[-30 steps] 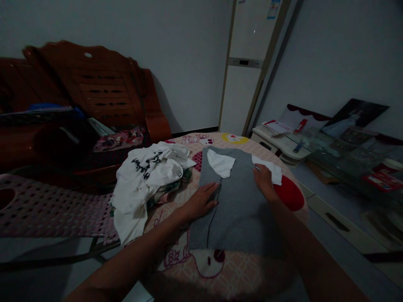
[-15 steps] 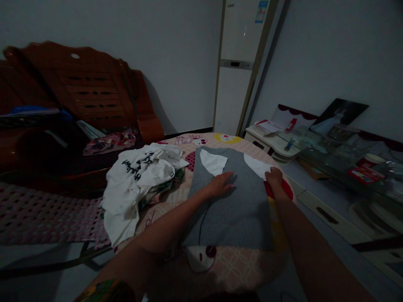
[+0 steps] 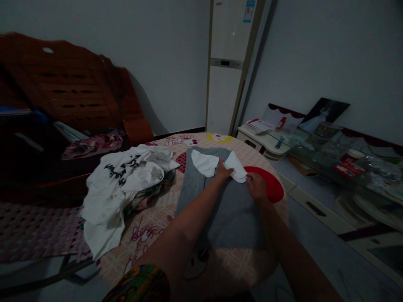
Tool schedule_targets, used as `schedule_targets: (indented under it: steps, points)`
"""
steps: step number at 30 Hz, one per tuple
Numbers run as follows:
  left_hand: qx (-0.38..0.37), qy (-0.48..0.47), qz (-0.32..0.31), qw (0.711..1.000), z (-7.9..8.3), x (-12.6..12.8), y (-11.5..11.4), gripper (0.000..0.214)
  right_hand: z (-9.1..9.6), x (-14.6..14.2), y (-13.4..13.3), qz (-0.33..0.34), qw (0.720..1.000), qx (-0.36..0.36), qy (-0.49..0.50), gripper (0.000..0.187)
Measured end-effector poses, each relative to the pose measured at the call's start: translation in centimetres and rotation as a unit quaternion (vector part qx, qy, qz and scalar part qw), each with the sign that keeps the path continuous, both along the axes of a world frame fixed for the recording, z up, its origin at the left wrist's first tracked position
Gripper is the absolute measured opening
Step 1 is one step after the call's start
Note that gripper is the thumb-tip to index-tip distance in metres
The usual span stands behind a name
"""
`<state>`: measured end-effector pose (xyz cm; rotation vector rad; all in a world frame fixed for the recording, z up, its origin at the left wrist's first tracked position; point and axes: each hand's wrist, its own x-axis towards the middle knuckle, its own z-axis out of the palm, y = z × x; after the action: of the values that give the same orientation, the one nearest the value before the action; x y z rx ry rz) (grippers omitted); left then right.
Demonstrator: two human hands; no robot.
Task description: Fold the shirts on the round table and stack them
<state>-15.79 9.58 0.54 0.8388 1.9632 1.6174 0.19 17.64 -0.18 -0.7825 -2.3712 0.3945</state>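
A grey knitted top [image 3: 233, 222] with white parts that look like sleeves lies spread on a round table. Its left white sleeve [image 3: 206, 163] is folded inward near the top. The right white sleeve [image 3: 236, 167] also lies turned in over the grey cloth. My left hand [image 3: 223, 173] rests on the top between the two sleeves, thumb and fingers apart. Closed at the fingertips, my right hand [image 3: 257, 186] pinches the outer edge of the right sleeve. The lower right side of the top is partly hidden by my right forearm.
A patterned cloth [image 3: 151, 235] covers the table. Left of the top lies a heap with a white printed shirt [image 3: 122, 180]. A wooden bench [image 3: 72, 88] and a woven seat [image 3: 40, 230] stand left. At right is a cluttered glass-topped cabinet [image 3: 311, 155].
My right hand has moved inward, bringing the right sleeve over the grey cloth. My left hand has shifted slightly up, between the sleeves. The whole view has turned a little to the right.
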Motion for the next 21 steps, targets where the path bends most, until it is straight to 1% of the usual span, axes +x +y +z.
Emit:
schedule_targets:
  steps: [1, 2, 3, 5, 7, 9, 10, 11, 12, 14, 17, 19, 21]
  points:
    - [-0.019, 0.04, 0.006, 0.999, 0.2, 0.1, -0.1, 0.069, -0.1, 1.0, 0.3, -0.042, 0.999, -0.007, -0.007, 0.022]
    - [-0.048, 0.092, 0.002, 0.995, 0.5, 0.2, -0.1, 0.071, -0.3, 2.0, 0.6, -0.078, 0.997, -0.019, -0.022, 0.022]
    - [-0.074, 0.116, -0.007, 0.99, 0.8, 0.3, -0.2, 0.07, -0.4, 2.9, 0.7, -0.103, 0.993, -0.038, -0.043, 0.021]
    - [-0.113, 0.15, -0.044, 0.981, 1.3, 0.4, -0.3, 0.056, -0.6, 4.3, 0.8, -0.122, 0.985, -0.088, -0.089, 0.018]
    - [-0.136, 0.16, -0.064, 0.976, 1.5, 0.3, -0.1, 0.037, -0.6, 5.1, 0.6, -0.108, 0.979, -0.129, -0.119, 0.016]
    - [-0.142, 0.16, -0.063, 0.975, 1.6, 0.1, 0.3, 0.024, -0.5, 5.6, 0.1, -0.099, 0.979, -0.134, -0.117, 0.011]
    - [-0.143, 0.162, -0.059, 0.975, 1.7, -0.1, 0.5, 0.021, -0.4, 5.7, -0.2, -0.097, 0.981, -0.132, -0.107, 0.008]
    - [-0.143, 0.164, -0.054, 0.975, 1.8, -0.2, 0.7, 0.021, -0.4, 5.7, -0.4, -0.093, 0.982, -0.133, -0.092, 0.012]
    - [-0.142, 0.166, -0.049, 0.975, 1.9, -0.4, 0.9, 0.023, -0.3, 5.8, -0.7, -0.088, 0.983, -0.141, -0.075, 0.021]
    - [-0.137, 0.173, -0.042, 0.974, 2.6, -0.8, 1.2, 0.026, -0.1, 5.6, -1.3, -0.075, 0.98, -0.177, -0.042, 0.036]
    - [-0.128, 0.207, -0.033, 0.969, 4.3, -1.8, 1.4, 0.03, 0.4, 5.1, -2.4, -0.054, 0.97, -0.238, 0.011, 0.043]
    - [-0.119, 0.24, -0.023, 0.963, 5.6, -2.9, 1.3, 0.032, 0.9, 4.4, -3.5, -0.011, 0.964, -0.26, 0.052, 0.045]
    - [-0.112, 0.267, -0.012, 0.957, 6.7, -4.5, 0.8, 0.034, 1.4, 3.5, -4.8, 0.053, 0.956, -0.279, 0.069, 0.049]
